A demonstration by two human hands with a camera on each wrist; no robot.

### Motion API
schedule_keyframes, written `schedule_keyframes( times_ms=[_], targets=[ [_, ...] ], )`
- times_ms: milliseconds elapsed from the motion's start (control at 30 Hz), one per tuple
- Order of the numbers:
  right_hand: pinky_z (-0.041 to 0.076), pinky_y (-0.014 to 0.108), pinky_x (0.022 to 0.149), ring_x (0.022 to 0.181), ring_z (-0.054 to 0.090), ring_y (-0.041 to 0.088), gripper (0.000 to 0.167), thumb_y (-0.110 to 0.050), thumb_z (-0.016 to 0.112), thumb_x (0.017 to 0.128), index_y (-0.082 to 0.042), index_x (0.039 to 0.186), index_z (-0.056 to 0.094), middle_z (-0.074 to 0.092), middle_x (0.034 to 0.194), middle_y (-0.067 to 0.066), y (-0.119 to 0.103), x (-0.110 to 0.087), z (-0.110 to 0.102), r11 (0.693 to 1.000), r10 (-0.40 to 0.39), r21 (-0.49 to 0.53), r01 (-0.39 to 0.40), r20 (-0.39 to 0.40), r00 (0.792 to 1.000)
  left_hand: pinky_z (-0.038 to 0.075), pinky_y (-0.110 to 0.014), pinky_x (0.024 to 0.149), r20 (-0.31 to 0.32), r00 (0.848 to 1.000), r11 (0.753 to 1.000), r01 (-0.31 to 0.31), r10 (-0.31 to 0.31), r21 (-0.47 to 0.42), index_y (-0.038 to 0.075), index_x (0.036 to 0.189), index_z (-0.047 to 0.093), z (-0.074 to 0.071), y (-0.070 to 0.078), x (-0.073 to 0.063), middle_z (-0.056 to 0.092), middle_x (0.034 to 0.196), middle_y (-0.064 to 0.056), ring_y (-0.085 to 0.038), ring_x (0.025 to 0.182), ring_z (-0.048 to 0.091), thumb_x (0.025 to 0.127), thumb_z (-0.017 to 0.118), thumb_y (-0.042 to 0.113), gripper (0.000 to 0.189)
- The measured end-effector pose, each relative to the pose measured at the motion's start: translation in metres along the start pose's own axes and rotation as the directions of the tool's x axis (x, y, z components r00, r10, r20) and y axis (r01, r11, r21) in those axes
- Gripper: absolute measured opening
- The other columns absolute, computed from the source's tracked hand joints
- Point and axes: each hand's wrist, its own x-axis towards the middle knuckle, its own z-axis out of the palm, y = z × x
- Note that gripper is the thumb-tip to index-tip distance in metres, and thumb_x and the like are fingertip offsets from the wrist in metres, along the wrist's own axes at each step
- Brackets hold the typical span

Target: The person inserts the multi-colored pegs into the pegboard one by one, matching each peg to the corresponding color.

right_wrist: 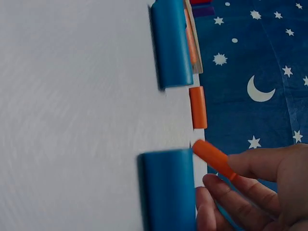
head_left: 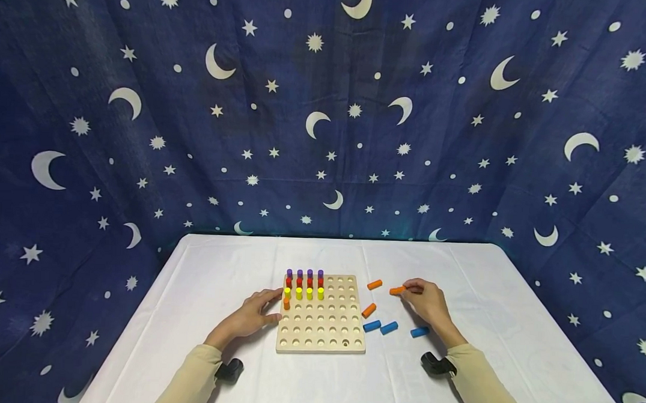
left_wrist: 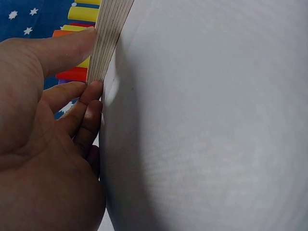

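A light wooden pegboard (head_left: pixel 322 349) with rows of round holes lies on the table. At its back left stand rows of purple pegs (head_left: pixel 310 273), red pegs (head_left: pixel 310 282) and yellow pegs (head_left: pixel 310 294). One orange peg (head_left: pixel 286 304) stands in the left column, just in front of the yellow row. My left hand (head_left: pixel 249 318) rests against the board's left side, its thumb (left_wrist: pixel 72 50) and fingertips touching the edge. To the right of the board, my right hand (head_left: pixel 428 302) pinches a loose orange peg (right_wrist: pixel 211 157) between thumb and fingers, tilted close over the table.
Two more orange pegs (head_left: pixel 375 284) lie loose right of the board. Nearer the front are three blue pegs (head_left: pixel 389 328), one of them below my right hand. A white cloth (head_left: pixel 234 258) covers the table, and a dark blue curtain (head_left: pixel 346 154) with moons and stars hangs behind.
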Motion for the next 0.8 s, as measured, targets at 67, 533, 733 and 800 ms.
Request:
schedule_keyframes(
  times_ms=[67,533,733,800],
  targets=[
    [0.051,0.025,0.065,0.082,0.068,0.020,0.022,-0.017,0.069,0.089,-0.005,0.107,0.071,0.075,0.096,0.013,-0.002,0.000,0.000,0.999,0.018,0.040,-0.018,0.002,1.000,0.027,-0.059,0.116,-0.002,1.000,1.000,0.004,-0.004,0.003,0.017,0.146,0.047,0.000,0.000,0.000,0.054,0.144,-0.007,-0.031,0.135,0.043,0.088,0.072,0.034,0.066],
    [0.055,0.021,0.066,0.085,0.072,0.020,0.028,-0.017,0.067,0.091,-0.005,0.116,0.070,0.074,0.104,0.015,-0.024,-0.010,-0.004,0.984,-0.032,0.178,0.030,0.005,0.999,0.028,-0.062,0.114,0.009,0.999,0.999,0.045,-0.045,-0.003,0.020,0.146,0.048,0.000,0.002,-0.001,0.050,0.148,-0.008,-0.034,0.139,0.039,0.087,0.072,0.037,0.066],
    [0.056,0.024,0.073,0.087,0.072,0.018,0.028,-0.014,0.069,0.089,-0.006,0.116,0.070,0.074,0.106,0.014,-0.034,-0.015,-0.003,0.980,-0.070,0.189,0.065,0.021,0.997,0.029,-0.063,0.113,0.011,0.999,0.999,0.047,-0.047,0.006,0.021,0.147,0.047,0.000,0.002,-0.001,0.049,0.149,-0.008,-0.034,0.139,0.039,0.087,0.072,0.038,0.068],
    [0.057,0.027,0.076,0.089,0.071,0.020,0.028,-0.012,0.070,0.088,-0.006,0.116,0.071,0.074,0.106,0.013,-0.037,-0.017,-0.002,0.980,-0.082,0.185,0.077,0.021,0.996,0.028,-0.062,0.114,0.011,0.999,0.999,0.047,-0.047,0.001,0.021,0.147,0.046,0.000,0.002,-0.001,0.050,0.148,-0.007,-0.033,0.139,0.039,0.087,0.072,0.038,0.068]
  ],
)
